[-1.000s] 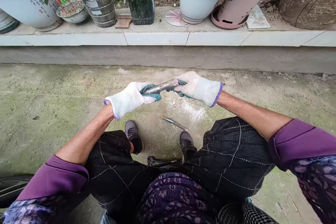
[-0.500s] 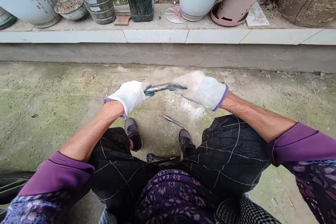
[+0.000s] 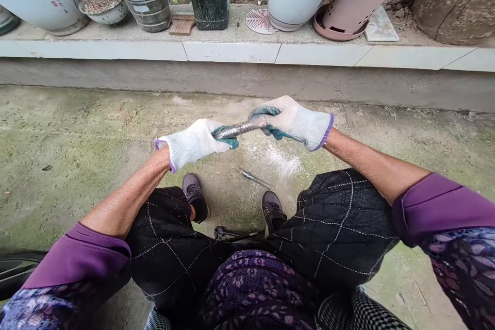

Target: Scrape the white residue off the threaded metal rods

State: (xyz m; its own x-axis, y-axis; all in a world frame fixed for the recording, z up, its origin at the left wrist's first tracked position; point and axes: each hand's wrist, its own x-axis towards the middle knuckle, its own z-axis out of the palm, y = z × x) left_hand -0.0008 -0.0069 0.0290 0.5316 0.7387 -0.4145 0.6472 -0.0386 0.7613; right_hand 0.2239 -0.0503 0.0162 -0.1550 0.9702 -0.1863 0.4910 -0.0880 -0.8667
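Probably stiff and fairly weighty, the ribbed metal rod sits mid-frame in the head view. The left hand wraps fingers round its left end; the right hand's fingers curl at the other, firmness unclear. Smooth ends might slip; grip the ribbing.

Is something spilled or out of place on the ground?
Yes. A white patch marks the greenish ground in front of the right shoe; it looks like spilled powder, but I cannot be sure. A shiny rod also lies loose beside it.
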